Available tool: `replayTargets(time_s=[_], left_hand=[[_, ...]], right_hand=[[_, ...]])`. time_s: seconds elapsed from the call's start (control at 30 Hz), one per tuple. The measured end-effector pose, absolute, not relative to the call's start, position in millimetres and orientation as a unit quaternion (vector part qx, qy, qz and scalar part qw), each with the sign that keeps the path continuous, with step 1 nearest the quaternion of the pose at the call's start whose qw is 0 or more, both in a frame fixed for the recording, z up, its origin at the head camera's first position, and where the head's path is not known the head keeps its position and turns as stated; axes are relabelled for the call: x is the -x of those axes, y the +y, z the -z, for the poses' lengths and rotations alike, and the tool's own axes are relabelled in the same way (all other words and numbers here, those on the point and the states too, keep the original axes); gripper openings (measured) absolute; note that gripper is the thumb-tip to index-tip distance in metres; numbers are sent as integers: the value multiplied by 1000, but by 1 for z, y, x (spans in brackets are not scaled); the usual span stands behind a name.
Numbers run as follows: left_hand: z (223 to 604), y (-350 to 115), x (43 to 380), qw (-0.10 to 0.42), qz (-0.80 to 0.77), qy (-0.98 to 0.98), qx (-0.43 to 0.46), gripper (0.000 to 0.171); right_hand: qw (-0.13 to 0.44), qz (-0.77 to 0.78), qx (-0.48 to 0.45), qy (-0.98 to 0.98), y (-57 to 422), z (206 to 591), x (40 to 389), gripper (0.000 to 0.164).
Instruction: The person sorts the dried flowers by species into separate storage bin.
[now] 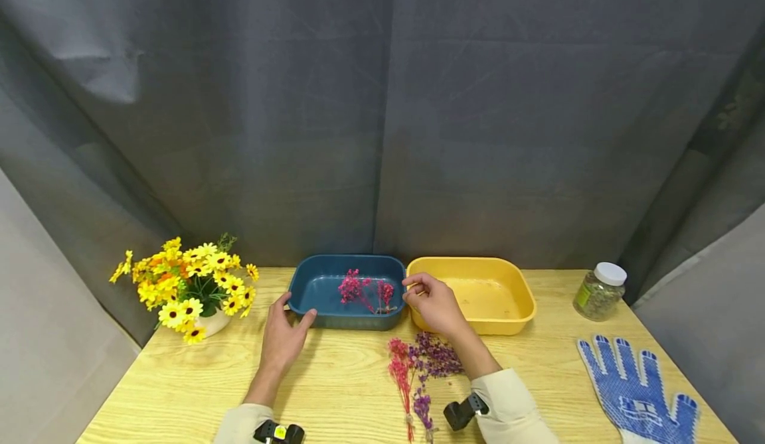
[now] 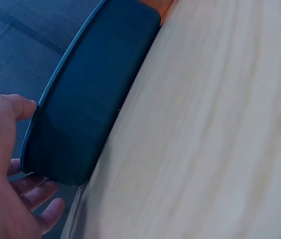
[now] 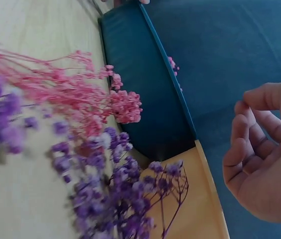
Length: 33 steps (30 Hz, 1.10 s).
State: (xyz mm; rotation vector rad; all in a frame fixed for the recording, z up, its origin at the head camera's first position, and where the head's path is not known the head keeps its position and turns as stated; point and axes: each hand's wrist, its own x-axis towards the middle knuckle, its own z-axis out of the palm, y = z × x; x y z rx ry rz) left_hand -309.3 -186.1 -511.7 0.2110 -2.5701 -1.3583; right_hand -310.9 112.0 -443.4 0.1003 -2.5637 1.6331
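My left hand grips the front-left corner of the dark blue tray, thumb on the front rim and fingers round the side. Inside that tray lie pink dried flower sprigs. Just above where the two trays meet hovers my right hand, fingers loosely curled, with nothing visible between thumb and forefinger. The yellow tray stands under and beside it. On the table in front are a pink dried flower bunch and purple dried flowers, partly below the right forearm.
A pot of yellow artificial flowers stands at the left. At the right are a white-lidded jar and a blue dotted work glove. A grey curtain hangs behind the wooden table.
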Motion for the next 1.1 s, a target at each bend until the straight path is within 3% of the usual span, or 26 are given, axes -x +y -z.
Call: replayTargets(time_s=[0.43, 1.1], left_hand=[[512, -191, 310, 124, 486, -861, -84, 58], [514, -191, 310, 127, 503, -852, -76, 57]], right_hand=[[29, -536, -36, -843, 134, 458, 257, 15], [-64, -434, -108, -892, 147, 483, 229, 15]])
